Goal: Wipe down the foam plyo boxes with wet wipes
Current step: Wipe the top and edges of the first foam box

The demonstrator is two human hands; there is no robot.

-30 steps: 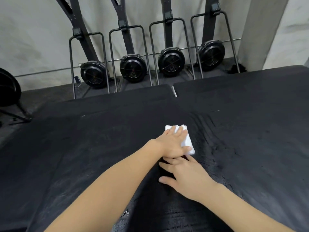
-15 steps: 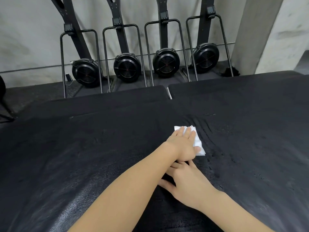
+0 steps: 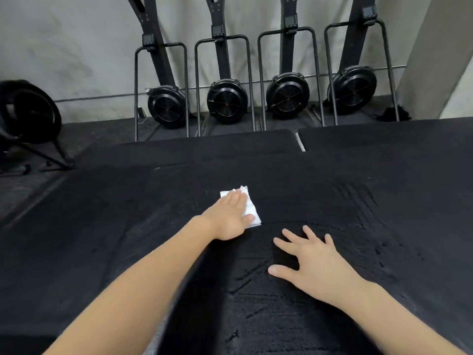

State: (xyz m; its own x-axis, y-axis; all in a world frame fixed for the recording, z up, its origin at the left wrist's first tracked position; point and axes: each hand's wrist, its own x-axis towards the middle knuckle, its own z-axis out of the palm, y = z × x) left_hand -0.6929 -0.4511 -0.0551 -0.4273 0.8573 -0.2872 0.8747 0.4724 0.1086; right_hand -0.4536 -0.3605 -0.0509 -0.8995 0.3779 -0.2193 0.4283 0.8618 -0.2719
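- I see the white wet wipe (image 3: 249, 210) lying flat on the black top of the near foam plyo box (image 3: 128, 226), just left of frame centre.
- The wipe is folded into a rough rectangle; its long axis runs from about 11 o'clock to 5 o'clock, with one crumpled corner pointing away at 12 o'clock.
- The left hand (image 3: 230, 216) presses on the wipe with straight, closed-up fingers that point toward 1 o'clock; nothing is gripped, the palm simply lies flat on it.
- That hand hides most of the wipe's left half, so I cannot make out its full outline.
- The right hand (image 3: 311, 262) rests on the box top at 4 o'clock from the wipe, apart from it, fingers spread and relaxed, holding nothing.
- Streaky wipe marks (image 3: 358, 196) show on the surface at 3 o'clock from the wipe.
- A second plyo box (image 3: 384, 139) sits behind at 1 o'clock, another (image 3: 204, 147) at 12 o'clock; a narrow pale gap (image 3: 300, 144) splits them.
- The near box is cut off by the bottom and side edges of the frame.
- Four black fan-wheel machines (image 3: 226, 101) stand against the grey wall (image 3: 64, 47) at 12 o'clock, their upper parts cut off.
- A dark round object (image 3: 28, 111) at 10 o'clock is too dim for me to identify.
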